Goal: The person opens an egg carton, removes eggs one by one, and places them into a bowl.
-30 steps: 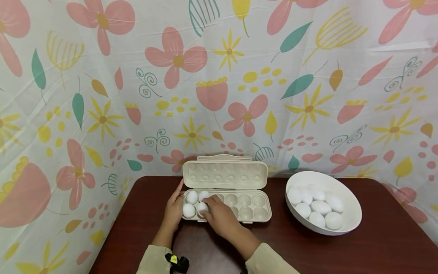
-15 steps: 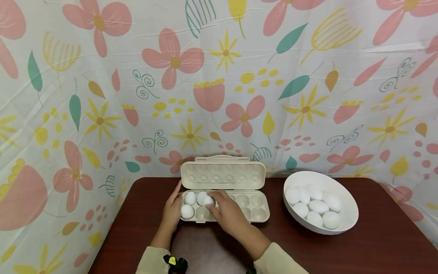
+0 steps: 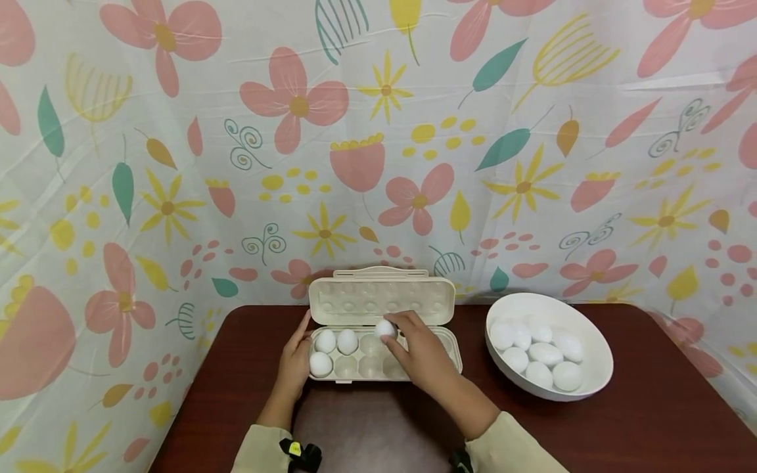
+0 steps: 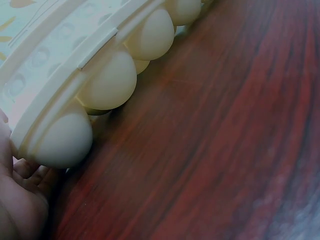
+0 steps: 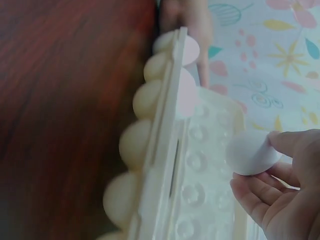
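My right hand pinches a white egg between thumb and fingers, raised above the back row of an open egg carton. In the right wrist view the held egg shows in front of the carton's lid. My left hand holds the carton's left end; the left wrist view shows its fingers curled under the rim beside an end cup. Two eggs sit in the back row's left cups, and another egg is in the front left cup.
A white bowl with several white eggs stands right of the carton on a dark red-brown table. A floral cloth hangs behind the table and along its left side.
My right hand has lifted the egg from the second cup of the front row and carried it rightward and back over the carton. The left hand stays at the carton's left end.
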Available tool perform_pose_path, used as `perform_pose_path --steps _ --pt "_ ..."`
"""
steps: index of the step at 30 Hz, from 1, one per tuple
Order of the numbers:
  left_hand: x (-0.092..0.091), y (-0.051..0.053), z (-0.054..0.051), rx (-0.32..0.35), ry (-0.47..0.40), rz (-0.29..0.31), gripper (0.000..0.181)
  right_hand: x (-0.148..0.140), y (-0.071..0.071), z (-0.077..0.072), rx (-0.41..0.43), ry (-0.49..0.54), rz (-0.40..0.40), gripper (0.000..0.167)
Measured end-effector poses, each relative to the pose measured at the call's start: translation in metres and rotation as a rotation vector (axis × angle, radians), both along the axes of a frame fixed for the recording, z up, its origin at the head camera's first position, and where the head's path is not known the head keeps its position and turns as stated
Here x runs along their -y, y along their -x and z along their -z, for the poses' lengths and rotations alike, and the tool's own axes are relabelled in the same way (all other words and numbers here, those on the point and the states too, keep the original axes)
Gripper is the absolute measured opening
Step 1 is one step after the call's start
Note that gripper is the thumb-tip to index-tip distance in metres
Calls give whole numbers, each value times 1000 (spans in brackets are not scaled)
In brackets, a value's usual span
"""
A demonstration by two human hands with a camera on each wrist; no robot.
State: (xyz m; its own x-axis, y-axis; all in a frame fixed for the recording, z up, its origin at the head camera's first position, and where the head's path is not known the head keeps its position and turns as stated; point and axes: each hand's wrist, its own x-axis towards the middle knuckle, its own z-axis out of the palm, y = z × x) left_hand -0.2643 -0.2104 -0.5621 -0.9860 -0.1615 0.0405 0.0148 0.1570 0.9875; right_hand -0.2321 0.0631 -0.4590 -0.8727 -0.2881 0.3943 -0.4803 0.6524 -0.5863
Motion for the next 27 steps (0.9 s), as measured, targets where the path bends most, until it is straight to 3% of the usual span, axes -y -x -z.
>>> perform_pose_path --steps 13,18,27 --pt "1 -1 3 -19 -21 1 53 -53 8 -12 -77 -44 79 41" --pt "0 0 3 -11 -16 -5 53 -71 10 -17 -70 -48 110 41" --pt "-1 0 1 -21 -20 -12 51 -106 15 -23 -132 -68 174 38"
